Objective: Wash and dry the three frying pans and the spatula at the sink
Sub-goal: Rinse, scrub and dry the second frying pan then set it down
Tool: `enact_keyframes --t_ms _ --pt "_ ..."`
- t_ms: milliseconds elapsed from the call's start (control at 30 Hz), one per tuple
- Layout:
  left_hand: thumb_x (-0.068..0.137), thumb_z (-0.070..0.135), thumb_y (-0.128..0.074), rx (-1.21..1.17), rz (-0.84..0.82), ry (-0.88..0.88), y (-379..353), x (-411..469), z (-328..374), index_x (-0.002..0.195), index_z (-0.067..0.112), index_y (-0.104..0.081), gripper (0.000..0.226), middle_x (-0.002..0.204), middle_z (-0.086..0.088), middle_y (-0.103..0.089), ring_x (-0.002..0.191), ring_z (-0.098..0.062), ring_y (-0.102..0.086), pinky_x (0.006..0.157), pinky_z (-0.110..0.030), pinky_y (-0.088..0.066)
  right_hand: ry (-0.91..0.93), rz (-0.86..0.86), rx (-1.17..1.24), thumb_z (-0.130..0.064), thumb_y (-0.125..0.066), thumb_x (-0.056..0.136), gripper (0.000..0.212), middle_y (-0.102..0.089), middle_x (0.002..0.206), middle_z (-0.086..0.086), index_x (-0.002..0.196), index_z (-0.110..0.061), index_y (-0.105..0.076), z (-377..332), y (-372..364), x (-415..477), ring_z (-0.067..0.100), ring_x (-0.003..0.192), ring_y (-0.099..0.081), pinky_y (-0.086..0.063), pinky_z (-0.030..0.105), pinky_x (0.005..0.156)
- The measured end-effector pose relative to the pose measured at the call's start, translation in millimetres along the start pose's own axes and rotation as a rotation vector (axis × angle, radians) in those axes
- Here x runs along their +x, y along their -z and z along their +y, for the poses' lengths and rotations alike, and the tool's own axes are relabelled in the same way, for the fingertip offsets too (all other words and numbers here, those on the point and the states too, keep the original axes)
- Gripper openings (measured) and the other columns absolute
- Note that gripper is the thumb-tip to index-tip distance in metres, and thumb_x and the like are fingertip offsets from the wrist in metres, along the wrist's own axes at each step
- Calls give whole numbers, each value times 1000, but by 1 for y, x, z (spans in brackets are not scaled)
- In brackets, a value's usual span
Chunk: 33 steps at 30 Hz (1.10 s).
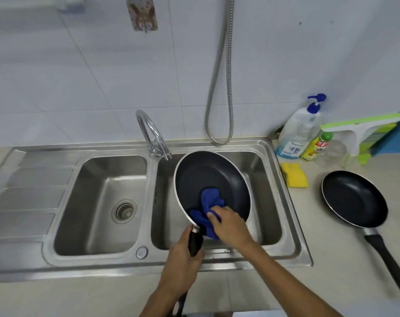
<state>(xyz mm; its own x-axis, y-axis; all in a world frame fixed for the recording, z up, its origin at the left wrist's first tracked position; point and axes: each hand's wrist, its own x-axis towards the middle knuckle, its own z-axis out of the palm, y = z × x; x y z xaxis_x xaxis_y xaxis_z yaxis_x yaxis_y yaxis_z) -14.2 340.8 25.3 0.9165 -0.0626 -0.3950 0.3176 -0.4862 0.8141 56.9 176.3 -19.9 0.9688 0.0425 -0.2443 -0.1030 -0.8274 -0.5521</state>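
Observation:
A black frying pan (208, 177) with a silver rim is tilted up over the right sink basin (266, 216). My left hand (183, 259) grips its black handle near the pan's base. My right hand (231, 225) holds a blue cloth (209, 209) against the pan's inner surface near the lower edge. A second black frying pan (354, 199) lies flat on the counter to the right, handle pointing toward the front right. No third pan or spatula is in view.
The left basin (103, 202) has a drain strainer (123, 211). A chrome tap (152, 136) stands behind the divider and a metal hose (219, 88) hangs on the wall. Soap bottles (297, 131), a yellow sponge (294, 175) and a green-white squeegee (359, 131) sit back right.

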Motion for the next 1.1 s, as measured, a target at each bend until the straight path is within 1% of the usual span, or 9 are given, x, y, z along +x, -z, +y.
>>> enact_keyframes --t_ms 67,133,233,400,533,700,800,967,1100 --pt "90 8 -68 -3 -24 1 -1 0 1 120 32 -57 40 90 16 -71 78 3 -66 64 -11 -48 1 27 78 -58 -40 99 43 -66 107 7 108 -26 -67 -31 -9 -10 29 100 -62 -46 38 85" --pt "90 7 -69 -29 -30 5 -2 0 4 101 22 -65 19 77 14 -73 69 -2 -66 58 -12 -46 53 59 93 -70 -34 93 54 -65 104 1 107 -28 -65 -55 -12 -10 23 96 -59 -47 37 85" --pt "90 5 -67 -82 -10 16 -1 1 8 82 18 -66 16 65 12 -69 58 -6 -59 52 -17 -43 140 18 85 -68 -40 94 49 -63 104 1 109 -28 -64 -68 -6 0 23 95 -60 -49 38 84" --pt "92 8 -65 -53 2 37 7 1 8 90 23 -63 14 72 8 -70 63 -6 -62 57 -20 -47 371 80 -46 -56 -41 98 42 -63 109 4 117 -26 -64 -77 -10 18 26 93 -60 -52 41 82" --pt "94 15 -64 -34 -27 29 3 -12 10 118 48 -52 43 87 13 -72 63 -1 -64 57 -15 -46 527 181 -255 -55 -37 98 44 -63 104 6 112 -24 -64 -83 -16 60 30 86 -61 -55 42 69" --pt "93 21 -70 -77 11 57 4 -28 6 115 57 -46 49 85 19 -68 64 -2 -66 59 -15 -51 289 104 -445 -52 -48 98 38 -56 123 13 126 -27 -58 -63 5 133 40 108 -57 -50 49 86" --pt "97 13 -65 -338 -47 152 13 -31 11 113 43 -58 35 61 1 -54 40 -15 -43 39 -23 -37 87 13 -509 -50 -48 99 40 -50 135 11 133 -30 -54 -33 27 155 39 119 -53 -45 49 96" --pt "98 5 -60 -409 -52 170 22 -11 11 112 19 -61 20 60 -11 -45 38 -13 -35 36 -22 -31 55 -220 -611 -48 -52 98 40 -61 131 11 125 -23 -64 0 43 132 33 119 -59 -47 40 96" --pt "99 6 -58 -386 -93 222 26 8 6 113 1 -59 14 57 -6 -49 37 -13 -36 36 -21 -33 66 -325 -139 -48 -58 96 33 -72 111 2 103 -20 -74 -6 71 96 23 106 -64 -44 32 85"
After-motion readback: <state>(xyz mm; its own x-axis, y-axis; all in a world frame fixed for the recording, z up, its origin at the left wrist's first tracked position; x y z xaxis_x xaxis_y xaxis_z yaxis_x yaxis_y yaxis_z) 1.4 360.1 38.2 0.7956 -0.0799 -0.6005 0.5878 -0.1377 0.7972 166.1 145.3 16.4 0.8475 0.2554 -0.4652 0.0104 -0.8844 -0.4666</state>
